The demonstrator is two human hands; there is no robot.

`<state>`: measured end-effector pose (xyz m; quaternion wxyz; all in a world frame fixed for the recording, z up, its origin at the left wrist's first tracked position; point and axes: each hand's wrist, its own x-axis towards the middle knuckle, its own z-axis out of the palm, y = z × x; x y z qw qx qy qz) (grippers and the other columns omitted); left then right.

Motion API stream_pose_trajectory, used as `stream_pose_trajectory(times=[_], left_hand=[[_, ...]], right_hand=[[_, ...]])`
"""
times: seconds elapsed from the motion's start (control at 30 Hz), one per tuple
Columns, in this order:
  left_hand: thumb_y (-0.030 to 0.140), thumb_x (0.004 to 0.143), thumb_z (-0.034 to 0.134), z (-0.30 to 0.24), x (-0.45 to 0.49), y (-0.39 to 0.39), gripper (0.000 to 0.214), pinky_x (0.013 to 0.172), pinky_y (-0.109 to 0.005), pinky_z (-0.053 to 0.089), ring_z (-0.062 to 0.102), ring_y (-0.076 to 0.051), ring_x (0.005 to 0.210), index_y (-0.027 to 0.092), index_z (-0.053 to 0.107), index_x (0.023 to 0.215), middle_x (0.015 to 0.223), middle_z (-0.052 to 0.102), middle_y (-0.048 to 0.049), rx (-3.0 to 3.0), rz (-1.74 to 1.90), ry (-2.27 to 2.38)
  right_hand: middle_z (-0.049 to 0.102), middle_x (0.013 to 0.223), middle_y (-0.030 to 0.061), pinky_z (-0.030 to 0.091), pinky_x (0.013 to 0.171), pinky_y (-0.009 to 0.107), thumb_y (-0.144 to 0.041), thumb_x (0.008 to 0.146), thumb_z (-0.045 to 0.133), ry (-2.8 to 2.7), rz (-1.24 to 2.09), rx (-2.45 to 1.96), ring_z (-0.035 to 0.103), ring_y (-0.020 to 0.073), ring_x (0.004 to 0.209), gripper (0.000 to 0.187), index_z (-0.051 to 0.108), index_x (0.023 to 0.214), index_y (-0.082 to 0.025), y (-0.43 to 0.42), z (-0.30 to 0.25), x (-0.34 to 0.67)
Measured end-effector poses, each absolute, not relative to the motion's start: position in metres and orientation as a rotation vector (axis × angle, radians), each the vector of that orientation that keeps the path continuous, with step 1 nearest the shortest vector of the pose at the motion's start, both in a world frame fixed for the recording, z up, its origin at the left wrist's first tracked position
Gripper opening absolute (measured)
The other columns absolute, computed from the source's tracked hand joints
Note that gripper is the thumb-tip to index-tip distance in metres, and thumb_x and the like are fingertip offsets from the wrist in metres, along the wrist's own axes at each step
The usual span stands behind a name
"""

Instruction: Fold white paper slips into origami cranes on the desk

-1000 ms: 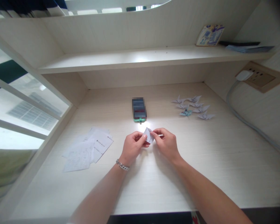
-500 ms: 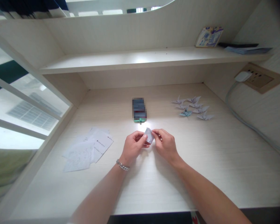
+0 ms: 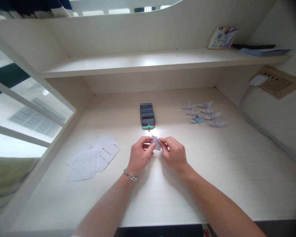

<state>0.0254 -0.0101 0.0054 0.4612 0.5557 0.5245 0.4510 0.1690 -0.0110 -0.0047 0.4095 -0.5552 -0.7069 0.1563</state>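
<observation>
A small folded piece of paper (image 3: 156,144), whitish with a pointed top, is held between both hands just above the desk. My left hand (image 3: 141,153), with a chain bracelet at the wrist, pinches its left side between thumb and fingers. On the other side, the thumb and fingertips of my right hand (image 3: 174,152) close on its right edge. Several folded paper cranes (image 3: 212,116) stand at the back right, one of them a blue crane (image 3: 196,119). Loose paper sheets (image 3: 85,163) with print on them overlap at the left.
Beyond my hands lies a phone (image 3: 147,115) with a green edge, its screen blurred. A shelf (image 3: 128,65) spans the back, holding a small carton (image 3: 222,38) and flat booklets (image 3: 263,51). A charger cable (image 3: 251,121) runs down the right from a wall socket (image 3: 276,82).
The folded paper has turned and shifted slightly left between my fingers. My left fingers have drawn in a little beneath it, while both hands stay in nearly the same place.
</observation>
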Motion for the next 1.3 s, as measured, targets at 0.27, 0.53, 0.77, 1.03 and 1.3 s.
stream_pose_trajectory(times=[0.27, 0.53, 0.77, 1.03, 1.3], left_hand=[[0.034, 0.079, 0.056, -0.002, 0.019, -0.004, 0.020, 0.061, -0.026, 0.055, 0.063, -0.015, 0.073, 0.016, 0.059, 0.085, 0.088, 0.062, -0.0045, 1.396, 1.045, 1.231], [0.021, 0.080, 0.054, -0.001, 0.011, -0.005, 0.011, 0.075, -0.028, 0.049, 0.060, -0.015, 0.082, 0.017, 0.061, 0.088, 0.093, 0.063, -0.0065, 1.616, 0.944, 1.127], [0.014, 0.081, 0.050, 0.004, 0.006, -0.004, 0.011, 0.077, -0.029, 0.049, 0.058, -0.016, 0.090, 0.017, 0.060, 0.087, 0.102, 0.060, -0.0083, 1.661, 0.927, 1.023], [0.012, 0.080, 0.052, 0.008, 0.006, -0.005, 0.016, 0.080, -0.031, 0.049, 0.058, -0.017, 0.095, 0.017, 0.062, 0.092, 0.103, 0.060, -0.0084, 1.670, 0.931, 0.961], [0.022, 0.071, 0.068, 0.004, 0.006, 0.000, 0.033, 0.083, -0.034, 0.051, 0.063, -0.021, 0.092, 0.013, 0.062, 0.103, 0.105, 0.065, -0.0118, 1.343, 1.036, 0.950]], right_hand=[[0.067, 0.089, 0.0067, 0.049, 0.068, 0.028, -0.036, 0.082, 0.053, -1.521, 0.915, -1.341, 0.063, 0.0180, 0.078, 0.023, 0.065, 0.090, -0.018, -0.003, -0.005, 0.171], [0.068, 0.080, 0.0064, 0.048, 0.062, 0.028, -0.034, 0.073, 0.063, -1.364, 1.403, -1.171, 0.063, 0.0177, 0.071, 0.028, 0.062, 0.092, -0.015, 0.009, -0.011, 0.182], [0.064, 0.068, 0.0007, 0.043, 0.053, 0.023, -0.021, 0.073, 0.053, -1.559, 1.320, -1.259, 0.057, 0.0130, 0.058, 0.030, 0.062, 0.101, -0.016, 0.007, -0.007, 0.189], [0.062, 0.070, 0.0011, 0.042, 0.049, 0.022, -0.018, 0.062, 0.061, -1.553, 1.350, -1.254, 0.056, 0.0125, 0.057, 0.014, 0.061, 0.076, -0.017, 0.004, -0.009, 0.188], [0.056, 0.066, -0.0037, 0.046, 0.051, 0.022, -0.016, 0.054, 0.070, -0.936, 1.548, -1.113, 0.054, 0.0107, 0.057, 0.025, 0.054, 0.073, -0.017, 0.002, -0.001, 0.177]])
